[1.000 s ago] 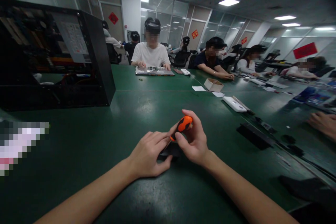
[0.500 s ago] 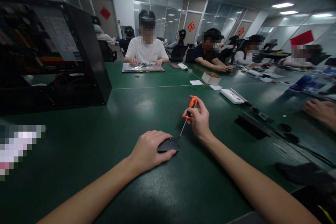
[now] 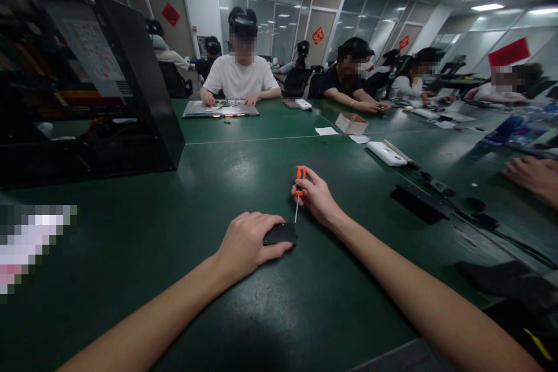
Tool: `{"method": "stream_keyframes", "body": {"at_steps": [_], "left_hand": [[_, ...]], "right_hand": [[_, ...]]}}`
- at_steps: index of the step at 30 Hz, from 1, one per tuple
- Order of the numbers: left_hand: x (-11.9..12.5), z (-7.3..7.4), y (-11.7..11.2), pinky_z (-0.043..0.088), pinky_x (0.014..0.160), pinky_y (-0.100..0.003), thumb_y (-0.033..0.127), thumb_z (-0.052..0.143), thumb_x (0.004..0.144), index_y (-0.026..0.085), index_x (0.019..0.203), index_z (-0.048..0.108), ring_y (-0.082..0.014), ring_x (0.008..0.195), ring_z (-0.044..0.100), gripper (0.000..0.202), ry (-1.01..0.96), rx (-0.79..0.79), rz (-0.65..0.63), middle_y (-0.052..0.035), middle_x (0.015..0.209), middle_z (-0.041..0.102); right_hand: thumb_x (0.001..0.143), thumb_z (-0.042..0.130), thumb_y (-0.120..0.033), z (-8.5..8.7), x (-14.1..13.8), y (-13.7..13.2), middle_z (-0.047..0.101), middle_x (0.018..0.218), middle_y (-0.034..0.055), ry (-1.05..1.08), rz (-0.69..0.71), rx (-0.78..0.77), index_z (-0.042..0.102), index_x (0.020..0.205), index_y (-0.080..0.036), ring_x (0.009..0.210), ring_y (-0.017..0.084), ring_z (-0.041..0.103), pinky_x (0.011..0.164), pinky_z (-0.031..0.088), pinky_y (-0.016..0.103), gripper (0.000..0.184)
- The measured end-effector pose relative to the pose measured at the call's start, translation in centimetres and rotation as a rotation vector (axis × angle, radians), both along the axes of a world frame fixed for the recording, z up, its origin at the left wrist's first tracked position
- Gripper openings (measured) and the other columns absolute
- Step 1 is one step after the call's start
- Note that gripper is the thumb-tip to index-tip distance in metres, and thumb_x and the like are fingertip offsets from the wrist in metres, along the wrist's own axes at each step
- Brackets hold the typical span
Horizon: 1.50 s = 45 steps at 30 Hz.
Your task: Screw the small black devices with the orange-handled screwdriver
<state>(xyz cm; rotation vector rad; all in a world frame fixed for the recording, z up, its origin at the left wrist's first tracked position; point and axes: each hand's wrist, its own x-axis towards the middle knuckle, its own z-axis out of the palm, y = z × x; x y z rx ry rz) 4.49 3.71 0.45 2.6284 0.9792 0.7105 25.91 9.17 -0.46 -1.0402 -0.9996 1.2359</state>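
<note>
My left hand (image 3: 250,241) grips a small flat black case (image 3: 279,235) on the green table (image 3: 218,325), thumb along its near edge and fingers along its far edge. In my right hand (image 3: 319,196) is a screwdriver (image 3: 300,175) with an orange and black handle, fingers closed round it. Its thin metal shaft points down to the far right corner of the case. Whether the tip touches the case or a screw is too small to tell.
An open black computer case (image 3: 161,99) stands at the left. A white device (image 3: 386,153), a black box (image 3: 419,202) and cables lie to the right. Further back are a small carton (image 3: 351,124) and a person in white (image 3: 242,78) working. Another person's hand (image 3: 532,177) rests at far right.
My right hand has tilted the screwdriver from leaning right to nearly upright, its handle moving left. My left hand still holds the black case. The person opposite has shifted the flat panel left.
</note>
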Motion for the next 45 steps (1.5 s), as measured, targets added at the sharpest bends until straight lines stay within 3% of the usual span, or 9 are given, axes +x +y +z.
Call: {"method": "stream_keyframes", "body": {"at_steps": [3, 9, 16, 21, 26, 33, 39, 45], "left_hand": [[0.0, -0.1, 0.0, 0.052, 0.081, -0.040, 0.042, 0.074, 0.087, 0.019, 0.111, 0.068, -0.0267, 0.091, 0.071, 0.034, -0.004, 0.003, 0.001, -0.0065, 0.102, 0.076], [-0.1, -0.4, 0.0, 0.054, 0.086, -0.042, 0.039, 0.075, 0.087, 0.017, 0.114, 0.066, -0.0277, 0.096, 0.069, 0.036, -0.089, 0.011, -0.047, -0.0085, 0.106, 0.075], [-0.9, -0.1, 0.8, 0.055, 0.094, -0.040, 0.029, 0.076, 0.085, 0.017, 0.118, 0.067, -0.0255, 0.102, 0.070, 0.036, -0.235, -0.024, -0.108, -0.0100, 0.111, 0.074], [-1.4, 0.0, 1.6, 0.058, 0.088, -0.036, 0.026, 0.077, 0.082, 0.018, 0.114, 0.069, -0.0232, 0.095, 0.072, 0.034, -0.288, -0.073, -0.019, -0.0083, 0.107, 0.075], [-1.3, -0.1, 1.7, 0.058, 0.087, -0.037, 0.029, 0.076, 0.083, 0.019, 0.113, 0.070, -0.0242, 0.095, 0.072, 0.032, -0.306, -0.078, 0.027, -0.0086, 0.107, 0.076], [-1.3, -0.2, 1.6, 0.057, 0.092, -0.041, 0.026, 0.075, 0.085, 0.017, 0.116, 0.068, -0.0256, 0.102, 0.071, 0.033, -0.294, -0.050, 0.025, -0.0107, 0.112, 0.074], [-1.4, -0.1, 1.5, 0.057, 0.093, -0.042, 0.028, 0.076, 0.085, 0.018, 0.115, 0.069, -0.0260, 0.100, 0.071, 0.033, -0.297, -0.025, 0.027, -0.0106, 0.111, 0.075], [-1.5, -0.1, 1.6, 0.058, 0.092, -0.041, 0.025, 0.075, 0.086, 0.018, 0.118, 0.068, -0.0256, 0.102, 0.071, 0.033, -0.307, -0.027, 0.039, -0.0103, 0.113, 0.075]], "right_hand": [[0.071, 0.076, -0.035, 0.0, -0.4, -0.2, 0.066, 0.063, -0.0040, 0.036, 0.143, -0.089, 0.049, 0.124, -0.019, 0.047, 0.010, 0.057, 0.042, 0.042, 0.019, 0.062], [0.075, 0.081, -0.037, -0.2, -1.1, -0.9, 0.071, 0.072, -0.0014, 0.117, 0.264, -0.122, 0.048, 0.125, -0.021, 0.055, 0.011, 0.064, 0.050, 0.051, 0.021, 0.063], [0.070, 0.085, -0.030, -0.8, -1.0, -0.5, 0.070, 0.074, -0.0024, 0.205, 0.086, -0.146, 0.052, 0.113, -0.023, 0.060, 0.013, 0.068, 0.057, 0.058, 0.024, 0.055], [0.069, 0.085, -0.029, -1.2, -0.7, -0.2, 0.068, 0.076, -0.0038, 0.237, -0.062, -0.109, 0.050, 0.106, -0.025, 0.064, 0.014, 0.069, 0.061, 0.061, 0.029, 0.051], [0.066, 0.086, -0.033, -1.2, -1.1, -0.3, 0.066, 0.078, -0.0068, 0.259, -0.162, -0.024, 0.046, 0.113, -0.028, 0.065, 0.015, 0.070, 0.064, 0.062, 0.032, 0.062], [0.066, 0.086, -0.036, -0.8, -2.0, -1.2, 0.067, 0.083, -0.0066, 0.287, -0.107, 0.000, 0.042, 0.118, -0.029, 0.068, 0.016, 0.071, 0.070, 0.060, 0.033, 0.068], [0.070, 0.084, -0.035, -0.7, -2.1, -1.3, 0.068, 0.087, -0.0059, 0.298, 0.069, -0.012, 0.043, 0.118, -0.030, 0.075, 0.017, 0.073, 0.068, 0.058, 0.032, 0.064], [0.069, 0.085, -0.036, -0.8, -1.9, -1.0, 0.068, 0.085, -0.0065, 0.311, -0.011, 0.032, 0.043, 0.115, -0.030, 0.074, 0.018, 0.074, 0.066, 0.059, 0.032, 0.063]]}}
